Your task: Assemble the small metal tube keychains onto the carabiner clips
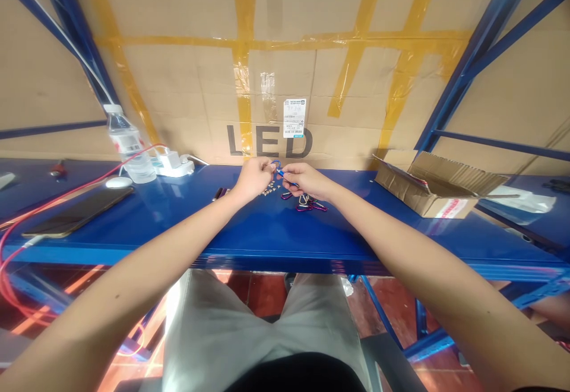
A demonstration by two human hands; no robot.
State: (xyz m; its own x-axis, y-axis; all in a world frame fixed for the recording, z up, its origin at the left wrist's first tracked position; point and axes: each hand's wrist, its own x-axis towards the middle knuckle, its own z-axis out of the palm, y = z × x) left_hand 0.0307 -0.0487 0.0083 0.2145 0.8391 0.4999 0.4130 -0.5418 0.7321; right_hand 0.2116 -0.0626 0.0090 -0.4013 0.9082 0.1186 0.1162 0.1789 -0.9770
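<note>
A blue carabiner (280,172) is held up between both hands, just above the blue tabletop. My right hand (308,180) is closed around its lower part. My left hand (255,178) pinches at the curved upper end; whether a small part also sits between those fingertips is hidden. Below the hands lie several small brass-coloured pieces (268,189), loosely scattered. Several purple and dark carabiners (308,204) are heaped beneath my right hand. Partly behind my left wrist are some small dark items (219,193), too small to name.
An open cardboard box (423,193) stands on the right of the blue table (285,231). To the left are a water bottle (131,148), a white power strip (176,166), a phone (75,214) and red cables (66,195). A large taped cardboard sheet (187,101) rises behind.
</note>
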